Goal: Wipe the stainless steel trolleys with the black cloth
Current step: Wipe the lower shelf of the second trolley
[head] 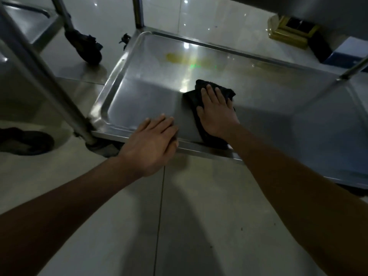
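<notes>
Resting flat with straight fingers on the near rim of the trolley shelf [127,80], left hand [153,140] grasping nothing, then right hand [216,110] pressing, fingers spread and released, the black cloth [201,124] onto the shelf's near middle.

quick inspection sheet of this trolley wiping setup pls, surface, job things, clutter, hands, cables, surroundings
surface: steel trolley shelf, shiny, with a yellowish smear near the far rim
job's things: black cloth flat on the shelf
clutter: nothing seen on the shelf
grippers: right hand pressing flat on the cloth; left hand resting open on the shelf's near edge
cables: nothing seen
surroundings: pale tiled floor; second trolley at left with a dark caster; gold box on the floor beyond
</notes>
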{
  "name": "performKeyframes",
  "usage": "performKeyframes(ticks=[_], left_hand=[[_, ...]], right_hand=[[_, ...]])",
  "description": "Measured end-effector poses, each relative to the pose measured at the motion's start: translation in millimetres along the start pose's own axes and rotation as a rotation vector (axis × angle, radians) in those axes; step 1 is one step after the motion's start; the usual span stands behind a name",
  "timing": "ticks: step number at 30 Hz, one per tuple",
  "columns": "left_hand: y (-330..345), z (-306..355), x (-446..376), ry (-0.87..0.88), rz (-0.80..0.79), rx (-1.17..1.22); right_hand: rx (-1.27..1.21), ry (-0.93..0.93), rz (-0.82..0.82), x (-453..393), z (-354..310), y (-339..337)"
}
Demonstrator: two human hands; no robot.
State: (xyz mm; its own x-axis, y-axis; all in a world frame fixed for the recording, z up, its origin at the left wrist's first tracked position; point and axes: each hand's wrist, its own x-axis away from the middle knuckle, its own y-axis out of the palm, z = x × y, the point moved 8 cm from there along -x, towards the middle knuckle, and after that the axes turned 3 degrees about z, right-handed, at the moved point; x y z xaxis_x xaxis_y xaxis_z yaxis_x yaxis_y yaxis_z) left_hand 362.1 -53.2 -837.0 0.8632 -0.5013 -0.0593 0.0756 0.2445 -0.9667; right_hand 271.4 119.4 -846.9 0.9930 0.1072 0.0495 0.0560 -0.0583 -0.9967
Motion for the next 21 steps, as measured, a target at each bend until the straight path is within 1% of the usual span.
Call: performKeyframes(ticks=[3, 8, 14, 21], left_hand=[[-3, -12, 15, -0.015, -0.036, -0.011], [-9, -31, 46, -0.002, -0.076, -0.113], [-19, -51, 71, -0.023, -0.054, -0.15], [-28, -79, 86, -0.104, 0.002, -0.095]], right_hand=[[-0.009, -0.03, -0.002, 0, -27, 2], [-0.014, -0.09, -0.011, -3, -73, 5], [-0.029, -0.207, -0.036, -11, -135, 8], [-0.038, -0.357, -0.042, -27, -189, 12]])
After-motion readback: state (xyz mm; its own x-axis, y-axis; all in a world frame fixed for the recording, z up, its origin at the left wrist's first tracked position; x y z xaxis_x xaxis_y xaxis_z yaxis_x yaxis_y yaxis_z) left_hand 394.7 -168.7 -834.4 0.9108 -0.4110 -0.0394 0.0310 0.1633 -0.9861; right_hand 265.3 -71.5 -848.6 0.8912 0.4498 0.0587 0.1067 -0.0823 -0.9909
